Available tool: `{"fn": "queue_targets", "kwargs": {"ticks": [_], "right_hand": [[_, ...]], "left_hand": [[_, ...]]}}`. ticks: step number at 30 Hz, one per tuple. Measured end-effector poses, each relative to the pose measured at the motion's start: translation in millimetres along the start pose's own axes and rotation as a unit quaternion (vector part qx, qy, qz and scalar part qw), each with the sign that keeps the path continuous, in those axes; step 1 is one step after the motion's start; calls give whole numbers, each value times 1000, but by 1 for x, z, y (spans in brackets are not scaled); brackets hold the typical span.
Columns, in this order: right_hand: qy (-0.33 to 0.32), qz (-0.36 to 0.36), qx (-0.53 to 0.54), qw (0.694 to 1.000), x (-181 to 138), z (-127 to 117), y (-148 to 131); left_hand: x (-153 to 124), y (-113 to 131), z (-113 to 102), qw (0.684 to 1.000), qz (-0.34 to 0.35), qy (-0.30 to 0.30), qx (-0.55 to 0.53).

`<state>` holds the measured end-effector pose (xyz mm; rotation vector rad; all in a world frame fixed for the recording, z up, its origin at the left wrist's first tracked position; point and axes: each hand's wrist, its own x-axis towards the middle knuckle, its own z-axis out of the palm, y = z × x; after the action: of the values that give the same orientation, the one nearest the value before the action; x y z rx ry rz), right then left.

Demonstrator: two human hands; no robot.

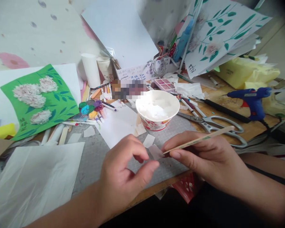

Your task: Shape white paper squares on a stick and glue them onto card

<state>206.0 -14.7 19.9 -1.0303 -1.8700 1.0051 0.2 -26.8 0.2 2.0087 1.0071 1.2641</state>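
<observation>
My right hand (204, 155) pinches a thin, flat wooden stick (201, 139) that slants up to the right. At the stick's lower end is a small translucent piece of paper (155, 152); I cannot tell whether it is stuck to the tip. My left hand (130, 164) is just left of that piece, thumb and forefinger apart, with nothing visible between them. Another small white paper piece (148, 141) lies on the grey cutting mat (92, 161). Behind my hands stands a paper bowl (156, 124) with white pieces inside.
Silver scissors (211, 122) and a blue glue gun (251, 98) lie on the right. A sheet of thin white paper (45, 177) covers the left front. Farther back are a green flower picture (59, 104), paper cups (90, 71), paint pots (91, 109) and several markers.
</observation>
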Motion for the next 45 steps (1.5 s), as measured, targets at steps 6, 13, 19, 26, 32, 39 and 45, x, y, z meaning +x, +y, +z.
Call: {"fn": "queue_targets", "kwargs": {"ticks": [6, 13, 19, 26, 32, 39, 45], "right_hand": [[-21, -44, 39, 998, 2, 8, -3], [-10, -62, 20, 998, 4, 10, -4], [63, -70, -65, 993, 20, -16, -6], [148, 8, -153, 977, 66, -38, 23], [194, 2, -95, 976, 75, -50, 34], [236, -7, -22, 972, 52, -65, 36], [184, -28, -41, 982, 20, -71, 35]], "left_hand": [[2, 0, 5, 997, -43, -58, 28], [5, 4, 5, 988, -146, -56, 10], [2, -5, 0, 962, -252, 0, -105], [5, -17, -2, 947, -276, 60, -149], [16, -7, -13, 977, -204, 61, 3], [83, 8, -21, 955, -20, -14, 296], [114, 0, -27, 936, -21, -91, 340]]}}
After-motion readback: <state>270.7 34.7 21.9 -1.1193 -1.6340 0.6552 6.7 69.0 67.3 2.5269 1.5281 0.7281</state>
